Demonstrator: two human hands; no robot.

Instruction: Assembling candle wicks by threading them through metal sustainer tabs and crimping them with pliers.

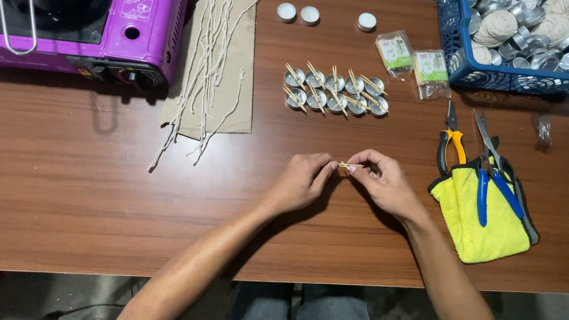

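A: Nearest: dark trouser legs under the near edge of a brown wood-grain table (96, 197); grey floor with a dark cable at lower left.

B: Hands?

A: Left hand (300, 182) and right hand (382, 182) meeting at mid-table, fingertips of both pinched together on a small pale stick piece (345, 166), held just above the tabletop. Too small to identify further.

B: Free space?

A: Bare wood to the left of the hands and along the near edge. To the right, yellow cloth (478, 222) with blue-handled pliers (496, 189) lying on it; orange-handled pliers (451, 142) just beyond.

B: Farther out?

A: Cluster of small metal cups (335, 92) with sticks laid across them; two small packets (413, 61) beside them; three white-filled cups (309, 13) behind. Pale cords (210, 56) lying on a cardboard sheet (236, 82). Purple portable stove (74, 31) at far left corner, cut off at top. Blue basket (497, 79) at far right, holding metal cups and string balls, also cut off.
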